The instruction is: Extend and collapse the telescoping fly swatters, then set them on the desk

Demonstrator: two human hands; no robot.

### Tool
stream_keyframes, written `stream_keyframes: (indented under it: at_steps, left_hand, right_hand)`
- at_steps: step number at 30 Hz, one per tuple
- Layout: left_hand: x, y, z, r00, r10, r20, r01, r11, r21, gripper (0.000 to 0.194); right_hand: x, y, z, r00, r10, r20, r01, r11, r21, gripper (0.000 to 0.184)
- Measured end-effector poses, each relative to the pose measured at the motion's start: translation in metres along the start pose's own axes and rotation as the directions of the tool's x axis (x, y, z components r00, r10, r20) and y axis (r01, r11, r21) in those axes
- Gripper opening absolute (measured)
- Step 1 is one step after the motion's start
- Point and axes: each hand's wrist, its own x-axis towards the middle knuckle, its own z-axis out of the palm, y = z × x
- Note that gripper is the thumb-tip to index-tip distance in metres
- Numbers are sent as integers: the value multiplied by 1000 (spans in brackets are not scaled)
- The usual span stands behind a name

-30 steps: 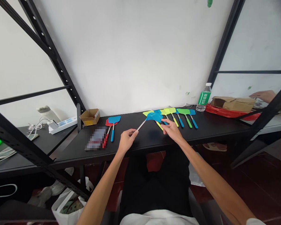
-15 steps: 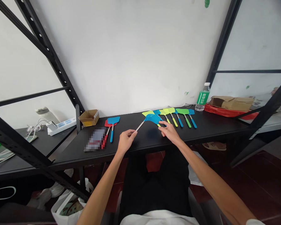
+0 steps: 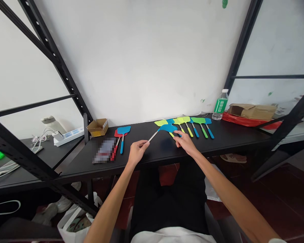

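My left hand (image 3: 136, 151) is closed on the thin metal shaft of a blue fly swatter (image 3: 168, 128), whose head is lifted over the black table (image 3: 152, 152). My right hand (image 3: 184, 141) reaches to the swatter's head, with fingertips pinching its near edge. Behind it lies a row of several yellow, green and blue swatters (image 3: 190, 123). A red and a blue swatter (image 3: 121, 135) lie at the left, beside a blurred flat item (image 3: 104, 150).
A small cardboard box (image 3: 97, 127) sits at the table's back left. A green-labelled water bottle (image 3: 220, 105), a brown box (image 3: 252, 111) and a red bag stand at the right. Black shelf struts (image 3: 53, 54) frame both sides. A power strip (image 3: 68, 134) lies on the left table.
The blue swatter's head has tilted and shifted slightly right with my right hand. A person's hand seen at the far right a second ago has left the view.
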Motion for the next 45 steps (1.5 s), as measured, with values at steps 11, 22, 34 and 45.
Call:
stream_keyframes:
  at_steps: [11, 22, 34, 45]
  left_hand:
    - [0, -3, 0, 1000, -13, 5, 13, 1000, -7, 45]
    - [-1, -1, 1, 999, -37, 36, 39, 998, -51, 52]
    - [0, 3, 5, 990, -76, 116, 107, 952, -287, 48]
    - [-4, 14, 3, 957, 0, 290, 59, 979, -195, 42]
  right_hand:
    - [3, 0, -2, 999, 30, -20, -29, 999, 19, 52]
    - [2, -2, -2, 999, 37, -40, -36, 999, 9, 33]
    - [-1, -8, 3, 997, 49, 66, -54, 997, 63, 39]
    - [-2, -8, 4, 995, 15, -97, 8, 974, 228, 83]
